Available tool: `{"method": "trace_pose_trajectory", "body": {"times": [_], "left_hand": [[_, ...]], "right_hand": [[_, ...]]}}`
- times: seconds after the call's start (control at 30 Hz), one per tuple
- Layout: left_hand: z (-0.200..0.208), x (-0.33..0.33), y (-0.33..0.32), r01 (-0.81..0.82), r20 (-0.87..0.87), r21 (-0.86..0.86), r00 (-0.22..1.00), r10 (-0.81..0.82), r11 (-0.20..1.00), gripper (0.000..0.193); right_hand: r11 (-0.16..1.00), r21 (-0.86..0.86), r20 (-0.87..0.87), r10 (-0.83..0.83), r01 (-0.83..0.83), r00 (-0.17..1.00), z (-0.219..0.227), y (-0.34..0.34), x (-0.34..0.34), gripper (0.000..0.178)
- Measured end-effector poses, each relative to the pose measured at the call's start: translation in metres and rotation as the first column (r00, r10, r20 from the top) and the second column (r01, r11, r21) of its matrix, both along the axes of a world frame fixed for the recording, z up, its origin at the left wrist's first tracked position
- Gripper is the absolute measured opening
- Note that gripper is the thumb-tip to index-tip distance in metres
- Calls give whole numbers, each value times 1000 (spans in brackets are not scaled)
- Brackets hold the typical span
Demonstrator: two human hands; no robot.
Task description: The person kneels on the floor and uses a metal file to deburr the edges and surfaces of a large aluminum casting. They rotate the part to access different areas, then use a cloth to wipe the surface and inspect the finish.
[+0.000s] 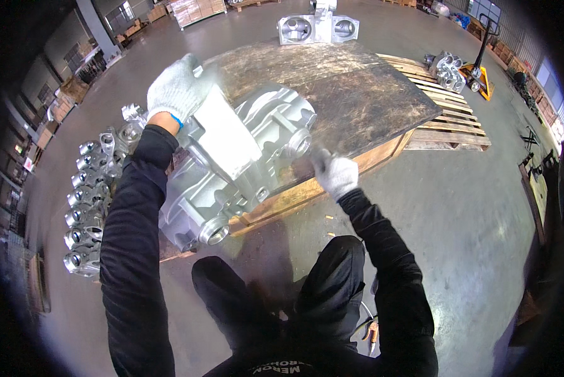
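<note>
A large silver metal casting (228, 141) with a flat bright face, ribs and round ports stands tilted on the near left part of a dark-topped wooden table (370, 100). My left hand (178, 88), in a white knitted glove, is closed over the casting's upper left edge. Just right of a round port on the casting, my right hand (337, 174) hovers by the table's near edge, gloved in white too. Motion smears its fingers, and whether they hold anything cannot be made out.
Another silver casting (318, 28) sits at the table's far edge. Rows of similar castings (87, 207) stand on the left. To the right are a slatted pallet (448, 122), more castings (448, 72) and a yellow pallet jack (480, 78). An orange-handled tool (373, 333) lies by my right leg.
</note>
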State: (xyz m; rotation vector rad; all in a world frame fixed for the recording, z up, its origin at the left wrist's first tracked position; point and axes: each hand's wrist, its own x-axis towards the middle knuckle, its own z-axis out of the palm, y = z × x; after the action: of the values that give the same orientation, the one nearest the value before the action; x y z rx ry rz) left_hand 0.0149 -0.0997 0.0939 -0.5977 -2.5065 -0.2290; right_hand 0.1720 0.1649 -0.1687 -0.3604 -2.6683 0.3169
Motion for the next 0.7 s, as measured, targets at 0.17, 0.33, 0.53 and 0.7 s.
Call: {"method": "trace_pose_trajectory", "body": {"times": [0.17,0.33,0.53,0.7], "left_hand": [[-4,-2,2,-53,-15,-13,998,53,999,66],[-3,4,3,-17,-39,2,999,17,1000,69],[3,6,0,-23,38,15,999,22,1000,73],[2,11,2,-12,18,24,1000,12,1000,66]], "right_hand": [[985,-134,-103,97,-110,990,2,-38,12,24],[960,45,-55,279,-277,959,79,-22,10,21],[932,150,74,323,-331,943,116,34,-11,35],[968,-242,-96,49,-71,994,34,14,-7,34]]}}
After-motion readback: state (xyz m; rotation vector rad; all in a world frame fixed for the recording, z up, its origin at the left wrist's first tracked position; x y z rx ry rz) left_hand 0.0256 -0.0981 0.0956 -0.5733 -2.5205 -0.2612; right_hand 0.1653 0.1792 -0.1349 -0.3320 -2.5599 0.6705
